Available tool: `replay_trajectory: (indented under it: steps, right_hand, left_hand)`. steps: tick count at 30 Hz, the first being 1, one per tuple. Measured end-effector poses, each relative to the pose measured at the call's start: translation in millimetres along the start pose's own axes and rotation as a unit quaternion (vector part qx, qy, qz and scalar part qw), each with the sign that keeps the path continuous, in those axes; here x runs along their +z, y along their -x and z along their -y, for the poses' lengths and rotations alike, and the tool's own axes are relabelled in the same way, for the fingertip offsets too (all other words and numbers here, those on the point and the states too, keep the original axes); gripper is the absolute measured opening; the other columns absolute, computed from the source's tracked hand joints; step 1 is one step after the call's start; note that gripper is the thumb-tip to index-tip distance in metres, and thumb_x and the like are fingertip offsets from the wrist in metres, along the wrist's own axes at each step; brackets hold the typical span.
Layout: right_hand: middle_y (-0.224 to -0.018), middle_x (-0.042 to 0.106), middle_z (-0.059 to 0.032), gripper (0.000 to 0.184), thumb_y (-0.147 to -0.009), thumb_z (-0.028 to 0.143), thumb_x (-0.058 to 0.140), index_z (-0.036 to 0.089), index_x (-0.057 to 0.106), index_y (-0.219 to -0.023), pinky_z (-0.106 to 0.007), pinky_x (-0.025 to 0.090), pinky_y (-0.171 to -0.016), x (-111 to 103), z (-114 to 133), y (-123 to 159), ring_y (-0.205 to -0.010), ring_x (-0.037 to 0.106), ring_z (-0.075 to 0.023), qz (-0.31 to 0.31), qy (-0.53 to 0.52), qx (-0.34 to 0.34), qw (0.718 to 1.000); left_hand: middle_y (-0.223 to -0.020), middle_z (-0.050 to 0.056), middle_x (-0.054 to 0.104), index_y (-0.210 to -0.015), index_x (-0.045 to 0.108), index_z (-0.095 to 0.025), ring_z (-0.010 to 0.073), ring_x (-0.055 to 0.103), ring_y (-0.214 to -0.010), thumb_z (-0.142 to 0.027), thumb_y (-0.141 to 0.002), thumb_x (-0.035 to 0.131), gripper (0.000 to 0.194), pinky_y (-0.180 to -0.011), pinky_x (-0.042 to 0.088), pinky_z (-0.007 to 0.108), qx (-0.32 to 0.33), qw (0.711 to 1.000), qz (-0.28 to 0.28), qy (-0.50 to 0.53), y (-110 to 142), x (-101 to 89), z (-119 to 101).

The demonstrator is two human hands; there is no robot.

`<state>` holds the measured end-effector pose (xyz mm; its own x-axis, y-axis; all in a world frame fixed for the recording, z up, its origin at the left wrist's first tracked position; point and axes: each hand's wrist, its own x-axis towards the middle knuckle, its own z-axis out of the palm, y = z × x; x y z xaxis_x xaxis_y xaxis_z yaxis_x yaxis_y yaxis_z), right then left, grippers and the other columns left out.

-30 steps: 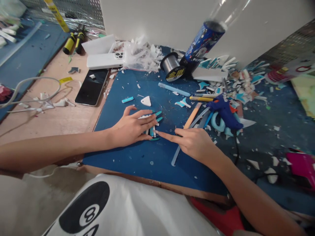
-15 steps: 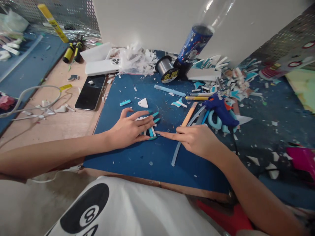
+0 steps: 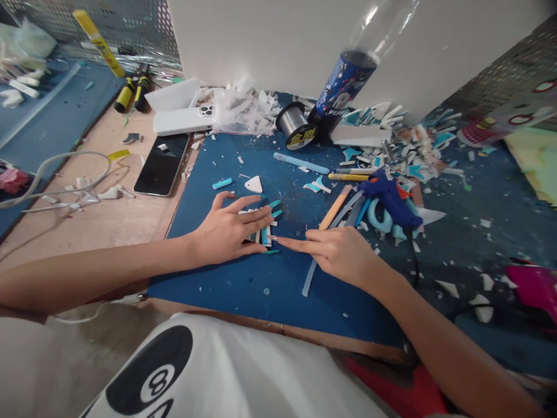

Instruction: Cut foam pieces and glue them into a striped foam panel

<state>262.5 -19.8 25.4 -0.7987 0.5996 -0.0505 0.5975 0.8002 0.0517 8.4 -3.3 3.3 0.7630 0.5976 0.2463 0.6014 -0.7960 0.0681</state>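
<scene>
My left hand [image 3: 232,226] lies flat with its fingers spread over a small group of white and blue strips [image 3: 265,235] on the blue mat, covering most of them. Long teal nails reach past the strips' right side. My right hand [image 3: 342,252] is on the right, its index finger stretched out and its tip at the lower right edge of the strips. Its other fingers are curled in, and whatever they may hold is hidden. Just above the left hand are a white rounded triangular piece [image 3: 253,185] and a short blue strip [image 3: 223,183].
Close to my right hand lie glue sticks [image 3: 310,277], an orange stick [image 3: 335,208] and a blue glue gun [image 3: 394,200]. Behind stand a line spool [image 3: 296,125] and a Pepsi-labelled bottle [image 3: 346,84]. Scraps [image 3: 418,145] heap at back right. A phone [image 3: 162,165] lies left.
The view has shifted slightly. My left hand stays over the strips, its thumb now a little lower. The right index fingertip has shifted slightly against the strips' edge.
</scene>
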Motion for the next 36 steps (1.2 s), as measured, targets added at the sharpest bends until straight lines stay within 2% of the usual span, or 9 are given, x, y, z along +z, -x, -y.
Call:
replay_trajectory:
  steps: [6, 13, 17, 25, 31, 36]
  right_hand:
    - [-0.068, 0.059, 0.0023, 0.059, -0.081, 0.004, 0.04, 0.036, 0.051, -0.129, -0.025, 0.016, -0.044, -2, 14, -6, -0.047, 0.039, -0.0086, 0.005, 0.007, 0.031, 0.999]
    - [-0.06, 0.052, 0.0041, 0.067, -0.081, 0.002, 0.036, 0.039, 0.04, -0.137, -0.023, 0.017, -0.044, -2, -2, 8, -0.048, 0.039, -0.0085, -0.05, -0.007, 0.012, 0.999]
    - [-0.06, 0.05, 0.004, 0.065, -0.083, 0.004, 0.036, 0.037, 0.038, -0.138, -0.024, 0.018, -0.045, 3, -2, 11, -0.051, 0.04, -0.0089, -0.039, -0.019, 0.008, 0.999]
    - [-0.059, 0.05, 0.0034, 0.063, -0.083, 0.005, 0.036, 0.036, 0.04, -0.137, -0.025, 0.017, -0.045, 0, 2, 10, -0.049, 0.04, -0.0096, -0.028, -0.025, 0.019, 0.999]
    - [-0.059, 0.051, 0.0029, 0.066, -0.079, 0.002, 0.039, 0.036, 0.042, -0.136, -0.025, 0.02, -0.045, -9, 20, 10, -0.041, 0.037, -0.0089, -0.021, 0.049, 0.06, 0.997]
    - [-0.056, 0.049, 0.0023, 0.066, -0.078, -0.001, 0.037, 0.031, 0.045, -0.135, -0.026, 0.025, -0.046, -7, 30, 8, -0.04, 0.038, -0.0098, -0.048, 0.099, 0.045, 0.993]
  left_hand:
    - [-0.128, 0.01, 0.057, -0.124, 0.056, -0.018, 0.03, 0.046, -0.122, -0.051, -0.091, 0.043, 0.048, -0.097, 0.028, 0.049, 0.002, 1.0, -0.007, 0.018, -1, 0.7, 0]
    - [-0.128, 0.008, 0.058, -0.119, 0.059, -0.019, 0.0276, 0.045, -0.124, -0.043, -0.096, 0.037, 0.04, -0.097, 0.027, 0.048, 0.029, 1.0, -0.01, -0.003, -2, -0.8, 0]
    - [-0.132, 0.01, 0.055, -0.122, 0.056, -0.018, 0.0296, 0.041, -0.126, -0.037, -0.097, 0.035, 0.037, -0.096, 0.027, 0.05, 0.056, 0.998, 0.006, -0.026, -2, -2.3, 0]
    - [-0.133, 0.01, 0.054, -0.124, 0.055, -0.018, 0.0305, 0.041, -0.126, -0.036, -0.096, 0.039, 0.037, -0.096, 0.026, 0.049, 0.053, 0.998, 0.022, -0.017, -1, -3.6, 0]
    - [-0.13, 0.01, 0.057, -0.122, 0.056, -0.018, 0.0277, 0.044, -0.123, -0.034, -0.095, 0.042, 0.034, -0.097, 0.028, 0.047, 0.054, 0.998, 0.01, -0.013, -2, -3.8, 1]
    - [-0.13, 0.01, 0.056, -0.122, 0.055, -0.018, 0.0269, 0.045, -0.122, -0.033, -0.095, 0.042, 0.034, -0.097, 0.029, 0.047, 0.059, 0.998, 0.014, -0.017, -2, -3.0, 1]
